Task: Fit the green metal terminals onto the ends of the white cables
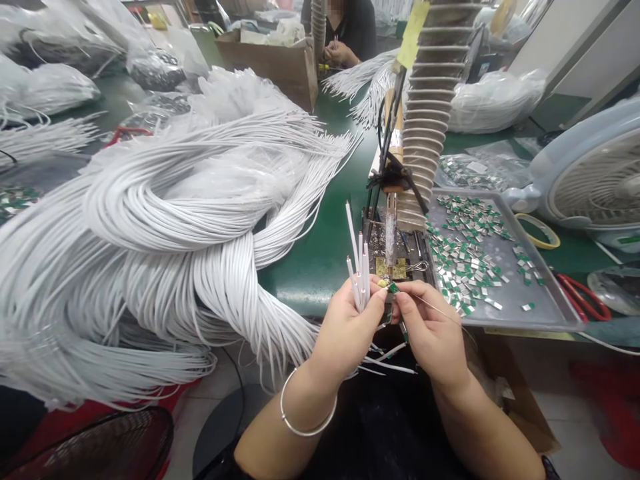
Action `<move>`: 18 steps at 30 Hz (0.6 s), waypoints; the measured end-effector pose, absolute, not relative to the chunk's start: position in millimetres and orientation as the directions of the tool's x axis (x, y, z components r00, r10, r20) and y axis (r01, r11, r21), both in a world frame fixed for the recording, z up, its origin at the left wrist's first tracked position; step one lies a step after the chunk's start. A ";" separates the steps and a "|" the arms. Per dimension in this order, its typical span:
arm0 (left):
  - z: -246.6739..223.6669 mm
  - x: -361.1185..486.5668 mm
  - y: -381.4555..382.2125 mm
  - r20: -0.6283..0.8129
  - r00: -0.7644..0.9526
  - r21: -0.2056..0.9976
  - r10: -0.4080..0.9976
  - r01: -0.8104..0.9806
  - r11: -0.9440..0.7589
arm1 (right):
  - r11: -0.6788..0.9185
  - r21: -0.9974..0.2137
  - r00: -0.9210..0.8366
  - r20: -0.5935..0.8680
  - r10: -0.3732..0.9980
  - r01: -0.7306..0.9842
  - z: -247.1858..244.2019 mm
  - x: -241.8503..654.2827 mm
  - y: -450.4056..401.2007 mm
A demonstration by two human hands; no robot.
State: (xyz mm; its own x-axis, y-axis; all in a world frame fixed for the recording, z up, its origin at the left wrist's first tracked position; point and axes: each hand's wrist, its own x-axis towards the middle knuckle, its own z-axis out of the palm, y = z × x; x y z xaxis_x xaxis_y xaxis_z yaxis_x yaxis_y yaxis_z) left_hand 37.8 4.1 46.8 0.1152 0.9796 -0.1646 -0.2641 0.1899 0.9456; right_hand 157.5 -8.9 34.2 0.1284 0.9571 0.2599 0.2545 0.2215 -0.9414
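Note:
My left hand (345,333) is closed around several white cables (359,267), their stripped tips pointing up. At its thumb tip it meets my right hand (433,330), whose thumb and fingers pinch a small green circuit board (393,288). A thin wire (437,309), which looks like solder, trails across the right fingers. Just above the fingertips, a soldering iron (391,233) is held upright, tip down. Further cable ends and small boards hang below my hands; how they are held is hidden.
Large bundles of white cable (220,233) cover the bench's left side. On the right lie a metal tray (500,317) of small boards, red-handled scissors (583,297), a tape roll (537,231) and a fan (600,173). A ribbed hose (430,100) hangs behind the iron. Another person (345,33) sits opposite.

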 end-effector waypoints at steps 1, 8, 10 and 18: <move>46.9 37.9 4.1 -0.169 0.117 0.943 0.979 -0.269 0.195 | 0.220 -0.941 0.133 0.261 0.956 0.258 34.4 157.5 -8.7; 47.0 38.0 4.5 -0.181 0.119 0.935 0.976 -0.287 0.208 | 0.215 -0.945 0.137 0.254 0.957 0.247 35.5 156.3 -8.2; 46.5 38.0 4.5 -0.178 0.120 0.933 0.977 -0.295 0.206 | 0.224 -0.944 0.140 0.262 0.955 0.241 35.5 156.1 -8.1; 44.6 37.9 5.2 -0.159 0.134 0.929 0.978 -0.316 0.194 | 0.247 -0.929 0.137 0.292 0.946 0.277 32.9 157.2 -7.7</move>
State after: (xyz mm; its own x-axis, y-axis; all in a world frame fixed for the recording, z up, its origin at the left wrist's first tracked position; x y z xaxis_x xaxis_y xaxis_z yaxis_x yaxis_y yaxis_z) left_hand 37.9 5.2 44.6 0.1343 0.9781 -0.1590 -0.3163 0.1944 0.9285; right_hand 157.2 -7.7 32.9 0.1371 0.9464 0.2923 0.2772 0.2467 -0.9286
